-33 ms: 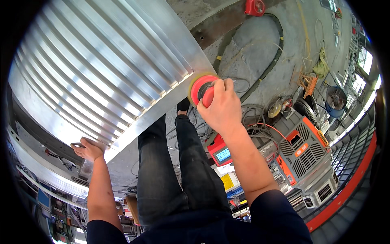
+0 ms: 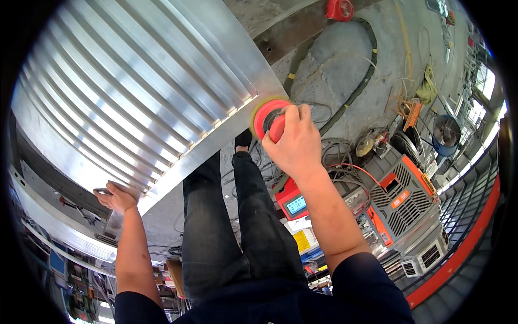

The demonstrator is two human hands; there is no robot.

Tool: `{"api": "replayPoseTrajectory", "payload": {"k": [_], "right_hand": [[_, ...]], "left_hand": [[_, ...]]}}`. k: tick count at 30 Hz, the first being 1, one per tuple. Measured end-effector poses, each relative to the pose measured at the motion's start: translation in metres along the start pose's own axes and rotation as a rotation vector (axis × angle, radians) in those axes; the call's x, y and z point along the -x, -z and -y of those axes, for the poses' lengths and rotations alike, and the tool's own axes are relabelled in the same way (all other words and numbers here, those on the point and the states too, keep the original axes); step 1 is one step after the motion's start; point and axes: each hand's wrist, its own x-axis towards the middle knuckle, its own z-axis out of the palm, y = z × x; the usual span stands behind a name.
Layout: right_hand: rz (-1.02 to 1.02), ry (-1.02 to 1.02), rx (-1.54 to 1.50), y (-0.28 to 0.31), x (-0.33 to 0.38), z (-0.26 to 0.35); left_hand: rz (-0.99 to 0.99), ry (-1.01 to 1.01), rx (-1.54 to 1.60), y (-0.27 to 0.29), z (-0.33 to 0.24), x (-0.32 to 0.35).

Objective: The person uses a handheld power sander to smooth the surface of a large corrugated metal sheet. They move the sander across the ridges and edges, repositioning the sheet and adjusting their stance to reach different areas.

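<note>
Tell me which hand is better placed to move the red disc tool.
The right hand, probably: it grips the red disc tool; the left hand is away at another corner of the metal panel.

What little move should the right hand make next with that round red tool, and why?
Probably slide the round red tool slightly left along the ribbed metal panel: the right hand grips it at one corner, and the flat edge strip runs from there toward the left hand.

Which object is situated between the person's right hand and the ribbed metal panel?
In the head view, a round red tool lies between them: the right hand holds it at a corner of the ribbed metal panel.
</note>
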Motion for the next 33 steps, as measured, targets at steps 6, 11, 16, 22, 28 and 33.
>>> {"api": "replayPoseTrajectory", "payload": {"k": [6,11,16,22,28,33], "right_hand": [[-0.026,0.009,0.122,0.013,-0.012,-0.017],[-0.086,0.116,0.217,0.018,-0.026,-0.018],[-0.134,0.199,0.298,0.02,-0.029,-0.02],[-0.191,0.258,0.342,0.021,-0.048,-0.01],[-0.239,0.32,0.377,0.028,-0.063,-0.007],[-0.273,0.369,0.407,0.029,-0.072,-0.001]], "left_hand": [[-0.007,-0.016,-0.012,-0.002,0.001,-0.001],[-0.007,-0.046,-0.015,-0.001,-0.003,-0.003],[-0.012,-0.029,-0.045,-0.002,0.001,-0.004],[0.003,0.019,-0.056,0.001,-0.01,-0.002],[-0.005,0.043,-0.054,0.005,-0.017,-0.003],[-0.009,0.05,-0.064,0.003,-0.014,-0.003]]}}
